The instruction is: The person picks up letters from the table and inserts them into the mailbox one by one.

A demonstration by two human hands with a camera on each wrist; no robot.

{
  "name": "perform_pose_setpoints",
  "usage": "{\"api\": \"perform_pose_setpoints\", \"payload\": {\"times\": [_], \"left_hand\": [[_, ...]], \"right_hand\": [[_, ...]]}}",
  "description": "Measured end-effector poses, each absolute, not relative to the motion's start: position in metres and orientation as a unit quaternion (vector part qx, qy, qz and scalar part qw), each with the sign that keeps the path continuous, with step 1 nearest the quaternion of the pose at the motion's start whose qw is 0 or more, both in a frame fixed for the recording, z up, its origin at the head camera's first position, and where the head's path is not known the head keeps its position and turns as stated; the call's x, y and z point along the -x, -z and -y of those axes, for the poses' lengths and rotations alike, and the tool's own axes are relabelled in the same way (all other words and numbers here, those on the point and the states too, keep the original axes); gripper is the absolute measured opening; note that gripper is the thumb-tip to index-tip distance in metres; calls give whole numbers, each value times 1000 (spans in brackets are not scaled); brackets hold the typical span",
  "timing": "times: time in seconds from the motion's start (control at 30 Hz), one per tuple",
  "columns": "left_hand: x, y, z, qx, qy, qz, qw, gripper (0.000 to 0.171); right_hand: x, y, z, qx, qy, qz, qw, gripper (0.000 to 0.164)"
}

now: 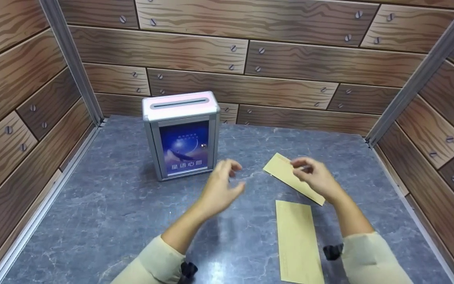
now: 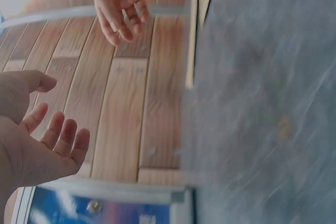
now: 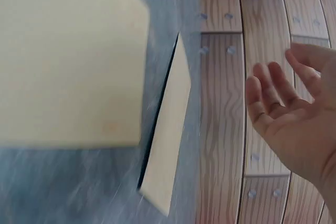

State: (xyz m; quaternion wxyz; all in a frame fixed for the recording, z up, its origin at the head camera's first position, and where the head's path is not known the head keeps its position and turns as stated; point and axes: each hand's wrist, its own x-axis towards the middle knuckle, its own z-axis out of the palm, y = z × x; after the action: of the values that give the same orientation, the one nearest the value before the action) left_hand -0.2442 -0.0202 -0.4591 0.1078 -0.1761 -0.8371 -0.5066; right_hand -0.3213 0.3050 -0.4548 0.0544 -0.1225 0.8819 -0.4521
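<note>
- Two yellow envelopes point(image 1: 300, 242): right of centre, lower right.
- Slotted box point(image 1: 183, 140): left of centre.
- Left hand point(image 1: 221, 187), right hand point(image 1: 317, 178): empty, fingers relaxed.
- Risk: a low right-hand sweep could skew the upper envelope point(image 1: 287, 174).

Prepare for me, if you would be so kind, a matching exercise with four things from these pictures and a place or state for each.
Things
1. Slotted box
2. Left hand
3. Right hand
4. Nearer envelope

Places and states
A. Holds nothing, close to the metal-framed thing
B. Yellow, flat on the grey table, reaching the head view's bottom edge
C. Standing upright, with a picture on its front
D. Partly covers the farther envelope in the head view

Pairs: 1-C, 2-A, 3-D, 4-B
</note>
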Motion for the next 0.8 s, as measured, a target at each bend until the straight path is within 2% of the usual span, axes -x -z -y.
{"api": "perform_pose_setpoints", "payload": {"times": [0.2, 0.4, 0.63, 0.8], "left_hand": [[228, 477, -5, 196, 494, 847, 7, 54], [214, 491, -26, 192, 461, 865, -44, 74], [193, 506, -53, 233, 331, 910, -88, 101], [188, 510, -63, 250, 266, 924, -116, 88]], "right_hand": [[305, 470, -335, 141, 397, -895, 145, 42], [289, 483, -352, 139, 355, -900, 212, 52], [279, 492, -352, 124, 288, -928, 203, 64], [274, 497, -352, 126, 248, -940, 196, 64]]}}
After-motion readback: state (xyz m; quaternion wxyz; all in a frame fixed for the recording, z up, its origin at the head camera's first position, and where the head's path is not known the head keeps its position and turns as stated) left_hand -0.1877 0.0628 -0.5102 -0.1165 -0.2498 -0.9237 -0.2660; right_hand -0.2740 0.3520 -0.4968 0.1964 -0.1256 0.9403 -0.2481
